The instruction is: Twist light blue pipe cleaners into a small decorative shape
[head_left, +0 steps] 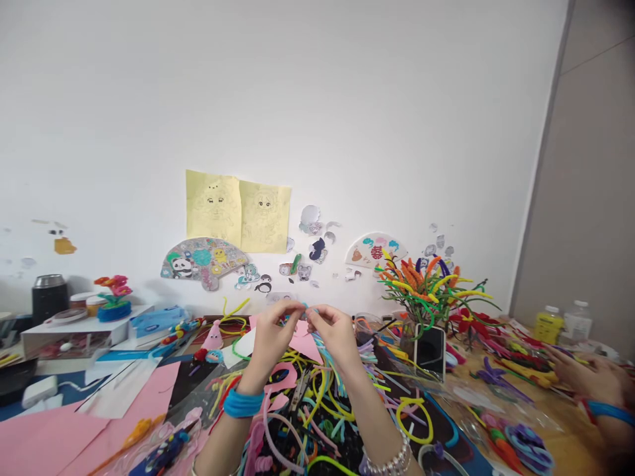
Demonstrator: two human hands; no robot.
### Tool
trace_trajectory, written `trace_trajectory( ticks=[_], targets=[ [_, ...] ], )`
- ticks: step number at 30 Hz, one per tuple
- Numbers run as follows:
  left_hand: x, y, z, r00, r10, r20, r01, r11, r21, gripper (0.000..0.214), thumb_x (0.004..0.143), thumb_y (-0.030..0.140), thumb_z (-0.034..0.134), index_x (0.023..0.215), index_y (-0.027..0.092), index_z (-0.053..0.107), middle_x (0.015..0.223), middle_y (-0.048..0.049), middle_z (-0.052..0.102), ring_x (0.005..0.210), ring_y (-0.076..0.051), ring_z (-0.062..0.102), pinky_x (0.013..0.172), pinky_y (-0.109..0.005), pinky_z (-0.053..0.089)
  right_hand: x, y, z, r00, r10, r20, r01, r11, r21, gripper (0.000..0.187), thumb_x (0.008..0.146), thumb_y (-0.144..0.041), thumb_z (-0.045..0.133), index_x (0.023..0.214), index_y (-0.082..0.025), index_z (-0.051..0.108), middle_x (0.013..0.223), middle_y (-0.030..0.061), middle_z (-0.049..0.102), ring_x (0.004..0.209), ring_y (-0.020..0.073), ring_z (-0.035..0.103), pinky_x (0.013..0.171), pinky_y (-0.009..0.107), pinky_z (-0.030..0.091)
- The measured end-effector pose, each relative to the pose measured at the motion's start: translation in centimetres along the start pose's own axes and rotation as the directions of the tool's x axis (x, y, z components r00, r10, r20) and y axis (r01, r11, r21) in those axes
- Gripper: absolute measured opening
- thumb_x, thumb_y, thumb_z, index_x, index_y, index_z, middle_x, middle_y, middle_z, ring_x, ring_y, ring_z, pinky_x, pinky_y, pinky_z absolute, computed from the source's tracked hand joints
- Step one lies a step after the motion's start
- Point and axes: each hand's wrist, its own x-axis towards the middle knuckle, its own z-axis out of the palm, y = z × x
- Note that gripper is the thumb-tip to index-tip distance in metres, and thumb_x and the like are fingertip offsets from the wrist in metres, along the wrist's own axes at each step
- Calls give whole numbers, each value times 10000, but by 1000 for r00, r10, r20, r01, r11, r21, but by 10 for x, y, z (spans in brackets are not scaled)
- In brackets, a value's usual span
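Teal or light blue, hard to call. The bit is tiny and mostly covered by fingertips, so I can't tell its shape or whether it's one piece or two. Both forearms are cut off at the bottom edge. Off to the right, a second person's hand is half out of frame with a blue band on the wrist, and whatever it's touching is just a blur.

The left hand and right hand are raised side by side with their fingertips meeting, both pinching the bit between them. What shows of it looks fuzzy, like the pipe cleaners lying below. It's held in the air above the table, dead centre of the view. The left wrist has a fuzzy blue bracelet and the right a bead bracelet.

The table shows bare wood at the right, and the rest is buried. Under the hands is a tangled pile of yellow, pink and green pipe cleaners, with pink paper at the left. A bouquet of pipe-cleaner flowers stands just right of the hands. Behind it all is a white wall with two yellow sheets, fan cutouts and small stickers. A black pot sits far left.
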Motion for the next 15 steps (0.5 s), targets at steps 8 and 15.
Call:
trace_trajectory(
  ticks=[8, 15],
  targets=[
    [5, 9, -9, 961, -236, 147, 248, 966, -68, 234, 837, 317, 581, 994, 146, 609, 652, -3, 625, 520, -124, 577, 506, -232, 468, 5, 2, -3, 998, -24, -53, 26, 999, 23, 189, 743, -336, 680, 754, -147, 677, 604, -7, 608, 565, 115, 543, 563, 231, 427],
    [4, 29, -32, 941, -59, 332, 14, 990, 138, 244, 800, 186, 620, 1040, 192, 662, 909, -58, 710, 814, -185, 654, 756, -295, 504, 6, 1, -4, 1000, 23, 3, -23, 995, 95, 183, 730, -331, 690, 749, -148, 683, 593, -9, 605, 560, 114, 535, 569, 239, 434]
  ],
)
